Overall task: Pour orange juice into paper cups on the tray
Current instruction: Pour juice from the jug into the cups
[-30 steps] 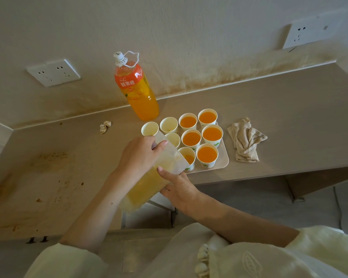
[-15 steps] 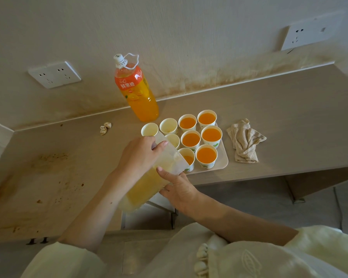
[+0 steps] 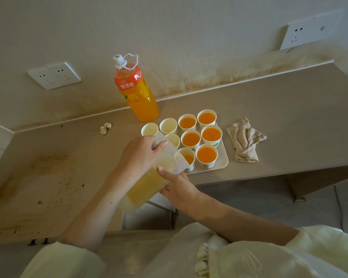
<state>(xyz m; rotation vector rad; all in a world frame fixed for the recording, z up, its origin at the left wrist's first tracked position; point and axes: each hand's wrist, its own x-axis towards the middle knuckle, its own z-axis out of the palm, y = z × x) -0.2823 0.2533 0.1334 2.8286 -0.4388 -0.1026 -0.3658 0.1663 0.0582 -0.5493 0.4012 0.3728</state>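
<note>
You're wearing a loose, pale cream top (image 3: 279,265) of soft, faintly textured cloth. Its left sleeve (image 3: 64,259) and right sleeve (image 3: 325,241) end near the elbows, leaving your forearms (image 3: 92,207) bare down to the left hand (image 3: 138,155) and right hand (image 3: 179,189). On the front there is a row of small rounded knots (image 3: 201,257) and, beside it, a raised leaf-shaped motif (image 3: 249,259).

A: Where is open room on the counter (image 3: 48,177)?

B: Left of the paper cups (image 3: 190,139), a wide bare top; only a crumpled wad (image 3: 105,128) near the wall.

A: Around the tray (image 3: 225,161)?

B: The bottle (image 3: 137,93) stands just behind the rear-left cups and the cloth (image 3: 245,141) lies just right. The tilted pitcher (image 3: 149,187), left hand (image 3: 138,155) and right hand (image 3: 179,189) cover its near-left corner.
</note>
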